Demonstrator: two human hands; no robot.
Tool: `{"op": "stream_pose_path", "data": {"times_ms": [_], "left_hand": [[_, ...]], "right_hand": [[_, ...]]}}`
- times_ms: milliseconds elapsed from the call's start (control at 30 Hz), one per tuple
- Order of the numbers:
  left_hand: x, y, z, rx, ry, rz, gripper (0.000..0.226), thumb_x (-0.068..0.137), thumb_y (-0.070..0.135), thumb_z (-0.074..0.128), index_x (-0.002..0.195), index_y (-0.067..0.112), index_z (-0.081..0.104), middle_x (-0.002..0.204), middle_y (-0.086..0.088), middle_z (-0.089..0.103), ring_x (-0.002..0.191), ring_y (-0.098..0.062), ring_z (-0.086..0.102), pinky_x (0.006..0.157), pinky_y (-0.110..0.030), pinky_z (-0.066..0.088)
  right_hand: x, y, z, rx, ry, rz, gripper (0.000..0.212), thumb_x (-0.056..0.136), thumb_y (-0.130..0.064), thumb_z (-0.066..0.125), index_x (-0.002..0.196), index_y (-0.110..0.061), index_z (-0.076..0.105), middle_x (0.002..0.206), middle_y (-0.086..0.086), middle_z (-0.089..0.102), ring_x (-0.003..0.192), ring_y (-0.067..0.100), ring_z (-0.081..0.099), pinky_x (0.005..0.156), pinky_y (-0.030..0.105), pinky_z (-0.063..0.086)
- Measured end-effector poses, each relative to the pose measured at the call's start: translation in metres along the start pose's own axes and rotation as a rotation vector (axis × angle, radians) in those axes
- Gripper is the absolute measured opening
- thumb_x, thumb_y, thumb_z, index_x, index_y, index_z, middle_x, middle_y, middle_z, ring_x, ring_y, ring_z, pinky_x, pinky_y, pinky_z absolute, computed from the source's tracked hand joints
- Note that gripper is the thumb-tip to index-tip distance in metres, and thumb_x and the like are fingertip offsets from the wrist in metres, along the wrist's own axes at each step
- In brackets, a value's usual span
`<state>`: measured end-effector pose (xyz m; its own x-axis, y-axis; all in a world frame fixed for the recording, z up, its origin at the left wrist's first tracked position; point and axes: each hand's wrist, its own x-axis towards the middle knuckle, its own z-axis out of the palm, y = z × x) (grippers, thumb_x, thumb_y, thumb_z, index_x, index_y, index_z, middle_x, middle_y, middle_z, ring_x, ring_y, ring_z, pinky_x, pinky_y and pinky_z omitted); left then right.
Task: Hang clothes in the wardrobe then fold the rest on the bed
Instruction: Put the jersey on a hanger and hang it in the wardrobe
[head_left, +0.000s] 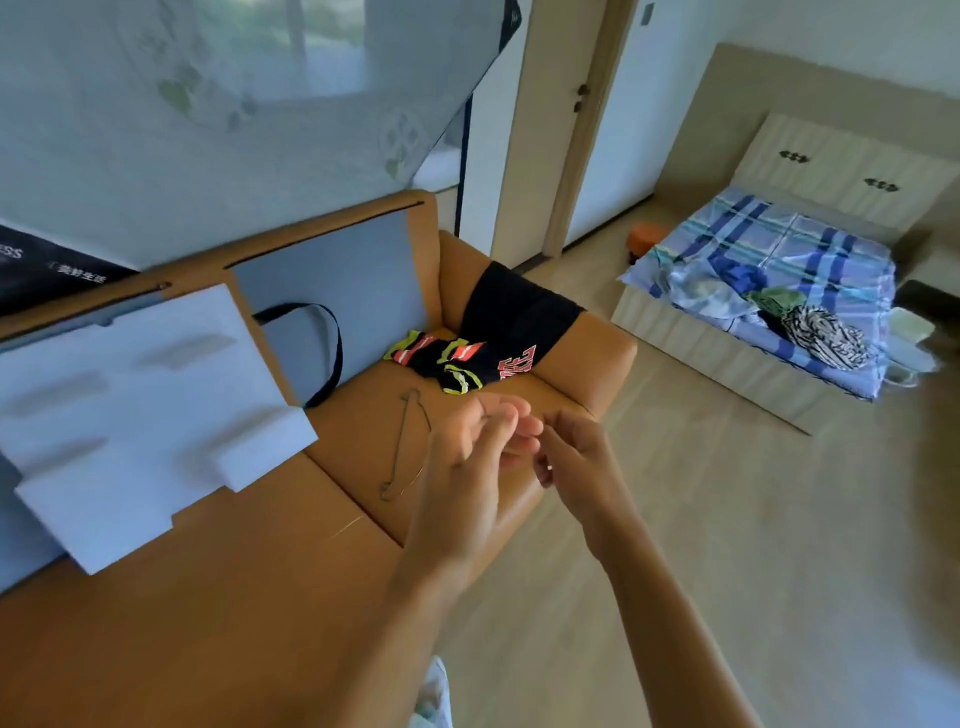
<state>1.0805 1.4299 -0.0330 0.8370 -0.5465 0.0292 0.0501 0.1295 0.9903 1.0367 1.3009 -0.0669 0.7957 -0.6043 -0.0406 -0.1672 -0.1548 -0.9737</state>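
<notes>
Leftmost, a wire hanger (400, 441) lies on the orange sofa (260, 597) seat, at nine o'clock of the left grip (462, 483). It looks light and springy and is best lifted by its hook. At twelve o'clock, a neon-striped garment (441, 364) and a black T-shirt (519, 312) drape limply; shoulders suit them. The left grip and right grip (582, 467) hang relaxed and hold nothing. At two o'clock, a clothes heap (810, 322) sits on the bed (831, 249).

I see a black lettered shirt (519, 312) draped over the sofa (597, 358) arm, with a neon-striped black garment (441, 361) bunched beside it. A wire hanger (408, 447) lies flat on the seat. More clothes (784, 317) are heaped on the bed (831, 244).
</notes>
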Motion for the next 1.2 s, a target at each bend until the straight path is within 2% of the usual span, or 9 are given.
{"op": "stream_pose_path", "data": {"times_ms": [100,400,467,600,800,933,1033,1100,1200], "left_hand": [[0.071,-0.005,-0.001,0.014,0.013,-0.003,0.025,0.106,0.018,0.044,0.106,0.009,0.067,0.097,-0.009,0.074,0.091,-0.019,0.071,0.080,-0.027,0.058],[0.256,-0.058,-0.013,0.037,0.163,-0.126,0.024,0.105,0.022,0.046,0.099,0.015,0.067,0.093,-0.003,0.075,0.091,-0.019,0.071,0.085,-0.035,0.056],[0.280,-0.074,-0.015,0.012,0.202,-0.152,0.023,0.105,0.025,0.048,0.098,0.014,0.067,0.093,-0.004,0.074,0.091,-0.021,0.071,0.084,-0.037,0.055],[0.350,-0.114,-0.012,0.005,0.315,-0.191,0.026,0.092,0.038,0.049,0.093,0.019,0.067,0.088,0.001,0.074,0.086,-0.015,0.070,0.080,-0.032,0.055],[0.470,-0.188,-0.001,0.033,0.534,-0.300,0.023,0.100,0.034,0.050,0.094,0.020,0.067,0.085,0.003,0.072,0.084,-0.010,0.069,0.074,-0.020,0.053],[0.534,-0.245,0.007,-0.012,0.624,-0.407,0.022,0.103,0.020,0.049,0.096,0.012,0.068,0.086,0.002,0.073,0.080,-0.006,0.068,0.074,-0.022,0.051],[0.567,-0.294,0.012,-0.045,0.632,-0.432,0.021,0.104,0.014,0.049,0.097,0.007,0.067,0.085,-0.001,0.072,0.078,-0.007,0.067,0.069,-0.017,0.050],[0.581,-0.327,0.012,-0.040,0.615,-0.460,0.020,0.104,0.016,0.049,0.096,0.010,0.067,0.086,0.000,0.071,0.079,-0.007,0.066,0.071,-0.016,0.049],[0.596,-0.377,0.009,-0.028,0.600,-0.510,0.019,0.104,0.020,0.050,0.095,0.016,0.066,0.087,0.002,0.071,0.080,-0.008,0.067,0.072,-0.015,0.049]], "right_hand": [[0.067,0.001,0.003,-0.032,-0.027,0.038,0.028,0.100,-0.019,0.057,0.072,-0.014,0.056,0.059,0.000,0.051,0.055,0.012,0.046,0.054,0.025,0.039],[0.283,0.038,0.025,-0.129,-0.160,0.164,0.025,0.099,-0.022,0.059,0.084,-0.002,0.062,0.058,-0.001,0.053,0.058,0.018,0.047,0.060,0.035,0.040],[0.320,0.054,0.030,-0.155,-0.207,0.197,0.023,0.100,-0.023,0.058,0.083,-0.007,0.061,0.059,0.000,0.053,0.059,0.019,0.047,0.060,0.036,0.040],[0.417,0.103,0.042,-0.222,-0.320,0.258,0.018,0.101,-0.022,0.055,0.094,-0.006,0.062,0.067,0.008,0.055,0.060,0.019,0.049,0.057,0.031,0.041],[0.560,0.199,0.066,-0.355,-0.509,0.350,0.018,0.097,-0.020,0.060,0.102,-0.003,0.060,0.073,0.012,0.059,0.062,0.022,0.056,0.063,0.040,0.050],[0.641,0.261,0.088,-0.499,-0.610,0.308,0.012,0.091,-0.025,0.066,0.094,-0.015,0.059,0.086,0.017,0.066,0.063,0.020,0.061,0.066,0.043,0.056],[0.689,0.310,0.105,-0.575,-0.642,0.261,0.013,0.088,-0.021,0.067,0.093,-0.019,0.056,0.083,0.007,0.064,0.069,0.023,0.061,0.066,0.041,0.052],[0.717,0.347,0.114,-0.648,-0.653,0.195,0.022,0.086,-0.018,0.070,0.101,-0.017,0.054,0.087,0.000,0.059,0.077,0.019,0.057,0.068,0.034,0.047],[0.754,0.412,0.127,-0.839,-0.724,0.059,0.048,0.083,-0.019,0.073,0.124,-0.014,0.049,0.119,0.007,0.053,0.099,0.022,0.054,0.081,0.038,0.049]]}}
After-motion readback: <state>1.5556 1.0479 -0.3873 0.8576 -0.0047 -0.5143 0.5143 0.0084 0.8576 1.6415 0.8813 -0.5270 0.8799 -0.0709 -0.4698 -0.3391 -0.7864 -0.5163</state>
